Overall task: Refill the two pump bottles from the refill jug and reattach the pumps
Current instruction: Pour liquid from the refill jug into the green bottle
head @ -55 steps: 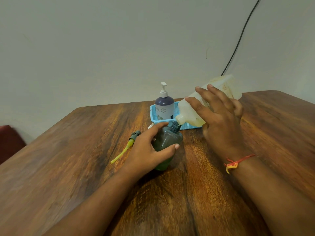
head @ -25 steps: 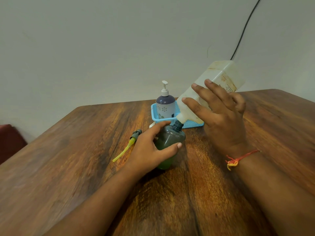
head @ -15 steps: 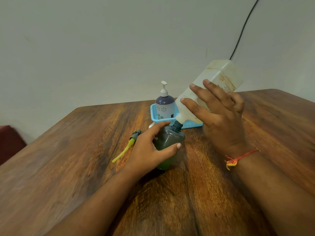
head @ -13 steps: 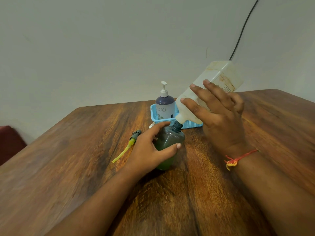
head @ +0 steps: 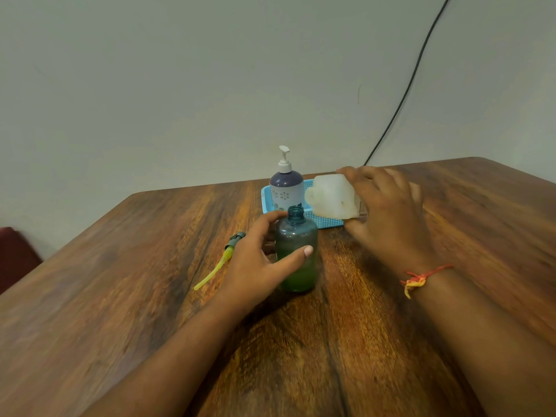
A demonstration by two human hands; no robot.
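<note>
**Green bottle filled partway, pump still off**

Head view: the left hand (head: 258, 266) wraps loosely around the open-necked translucent green plastic bottle (head: 296, 254), upright on the wooden counter (head: 150, 296). The right hand (head: 388, 218) grips the white plastic refill jug (head: 332, 195), held clear of the neck. The yellow-tubed pump (head: 221, 260) lies beside the bottle. A purple pump bottle (head: 285, 188) stands in the blue basket (head: 326, 222), pump on; whether it is refilled, I cannot tell.

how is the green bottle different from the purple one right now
The translucent green plastic bottle has an open neck with no pump; the opaque purple-and-white pump bottle has its white pump on. The green one stands on the wooden table, gripped by the left hand; the purple one stands untouched in the blue basket. Both are upright.
</note>
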